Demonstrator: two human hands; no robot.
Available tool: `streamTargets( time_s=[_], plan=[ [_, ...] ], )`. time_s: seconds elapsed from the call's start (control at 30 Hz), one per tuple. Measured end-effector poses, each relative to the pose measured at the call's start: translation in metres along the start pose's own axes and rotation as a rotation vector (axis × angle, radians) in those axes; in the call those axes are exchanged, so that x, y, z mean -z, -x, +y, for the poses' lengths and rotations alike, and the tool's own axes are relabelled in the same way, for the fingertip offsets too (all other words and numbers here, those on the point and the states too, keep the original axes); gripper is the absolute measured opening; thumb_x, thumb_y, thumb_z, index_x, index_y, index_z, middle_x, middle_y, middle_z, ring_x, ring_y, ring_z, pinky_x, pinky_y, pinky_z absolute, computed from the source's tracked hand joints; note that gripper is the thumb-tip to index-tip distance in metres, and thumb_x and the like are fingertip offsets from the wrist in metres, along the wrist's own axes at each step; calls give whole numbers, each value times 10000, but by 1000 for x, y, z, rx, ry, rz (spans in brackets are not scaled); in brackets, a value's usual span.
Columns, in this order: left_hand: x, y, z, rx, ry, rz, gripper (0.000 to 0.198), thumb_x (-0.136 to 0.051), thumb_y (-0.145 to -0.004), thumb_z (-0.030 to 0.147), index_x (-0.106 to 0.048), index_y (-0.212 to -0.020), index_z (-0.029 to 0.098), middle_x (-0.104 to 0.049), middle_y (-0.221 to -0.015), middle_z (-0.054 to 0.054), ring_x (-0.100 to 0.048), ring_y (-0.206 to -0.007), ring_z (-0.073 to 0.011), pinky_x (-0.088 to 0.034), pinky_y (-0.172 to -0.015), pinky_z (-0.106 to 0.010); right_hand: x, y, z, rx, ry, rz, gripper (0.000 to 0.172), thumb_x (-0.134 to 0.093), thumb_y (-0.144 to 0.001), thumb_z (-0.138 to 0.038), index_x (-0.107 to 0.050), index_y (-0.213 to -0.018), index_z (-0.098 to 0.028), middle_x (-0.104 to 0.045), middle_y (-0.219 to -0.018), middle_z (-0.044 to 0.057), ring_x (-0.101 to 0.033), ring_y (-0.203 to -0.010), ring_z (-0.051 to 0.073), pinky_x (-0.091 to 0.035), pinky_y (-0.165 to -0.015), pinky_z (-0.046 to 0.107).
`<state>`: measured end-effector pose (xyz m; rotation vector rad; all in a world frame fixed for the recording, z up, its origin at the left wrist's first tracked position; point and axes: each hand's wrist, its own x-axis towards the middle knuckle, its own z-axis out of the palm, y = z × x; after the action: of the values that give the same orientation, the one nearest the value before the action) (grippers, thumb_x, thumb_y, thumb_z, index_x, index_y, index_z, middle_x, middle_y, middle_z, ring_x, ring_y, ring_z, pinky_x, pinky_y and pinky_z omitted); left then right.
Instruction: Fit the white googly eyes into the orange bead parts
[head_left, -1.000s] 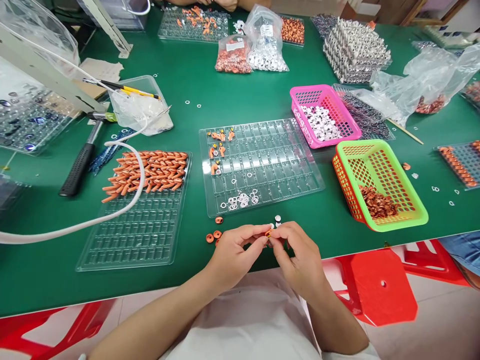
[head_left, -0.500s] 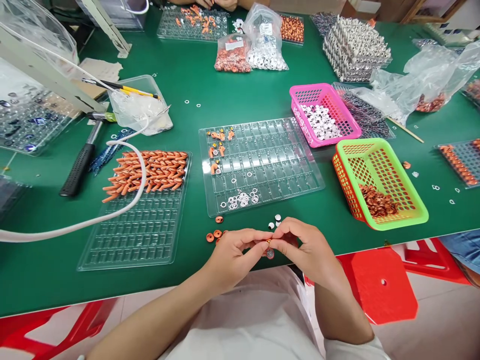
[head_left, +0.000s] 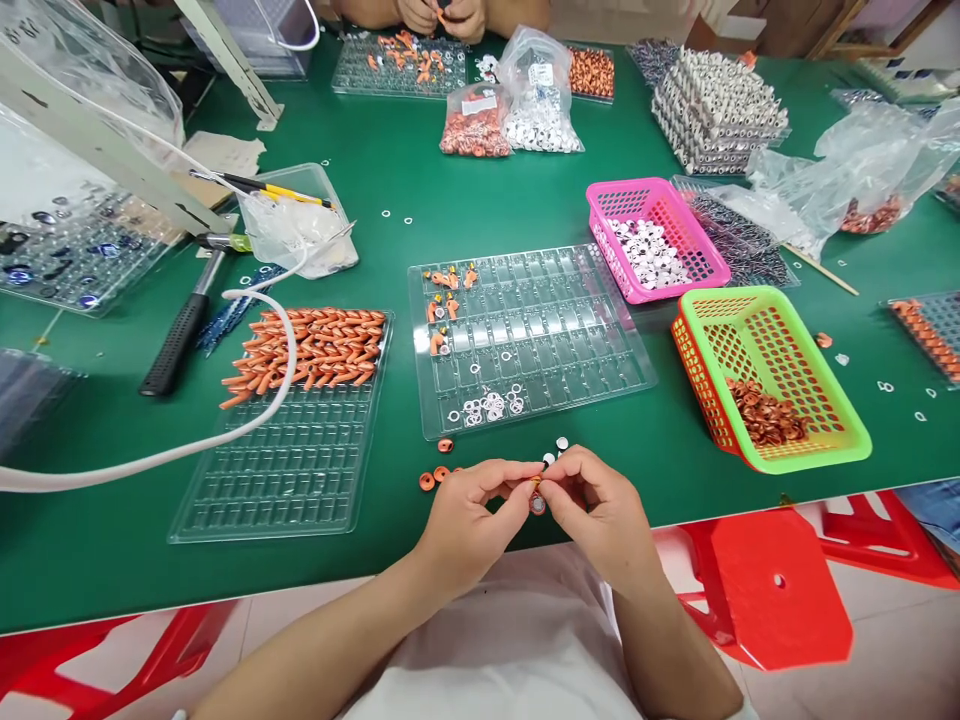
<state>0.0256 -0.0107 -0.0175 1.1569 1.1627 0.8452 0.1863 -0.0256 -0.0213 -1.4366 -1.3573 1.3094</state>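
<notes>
Close to the table's front edge, my left hand point(head_left: 471, 525) and my right hand point(head_left: 604, 515) meet fingertip to fingertip. Both pinch a small orange part point(head_left: 537, 505) with a yellow bit on top and a round grey face below; the fingers cover much of it. Several orange discs point(head_left: 427, 481) lie left of my left hand. A few small white caps point(head_left: 562, 443) sit just beyond my right fingers. Past the hands is a clear compartment tray point(head_left: 540, 370), with orange pieces point(head_left: 444, 280) in its left cells and white rings point(head_left: 491, 405) along its near side.
Left stands another clear tray point(head_left: 270, 490) with rows of orange pieces point(head_left: 307, 345), crossed by a white hose point(head_left: 281, 395); a hammer point(head_left: 184, 330) lies beyond. To the right are a pink basket point(head_left: 712, 262) and a green basket point(head_left: 851, 440). Across the table are another person's hands point(head_left: 442, 15).
The camera view has shifted slightly, moving the table's contents a little right and down. My fingers keep pinching the small orange part. The other person's hands show more fully.
</notes>
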Motion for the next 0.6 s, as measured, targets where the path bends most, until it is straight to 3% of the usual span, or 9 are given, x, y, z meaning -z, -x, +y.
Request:
streamTargets(
  time_s=[0.33, 0.6],
  plan=[
    [-4, 7, -3, -86, -157, 105, 189, -597, -804, 136, -757, -901, 166, -741, -795, -54, -698, -701, -167, -568, -681, -263, -13, 0, -4, 33, 83, 67, 127, -553, -812, -156, -497, -713, -215, -510, -666, -28, -458, -566, 109, -383, -492, 222],
    [3, 4, -1, -96, -185, 41, 218, -586, -811, 131, -759, -936, 178, -739, -807, -53, -696, -703, -166, -563, -680, -260, -16, 0, -1, 119, 142, 72, 124, -527, -853, -161, -504, -745, -217, -502, -679, -30, -416, -561, 107, -351, -502, 232]
  ],
)
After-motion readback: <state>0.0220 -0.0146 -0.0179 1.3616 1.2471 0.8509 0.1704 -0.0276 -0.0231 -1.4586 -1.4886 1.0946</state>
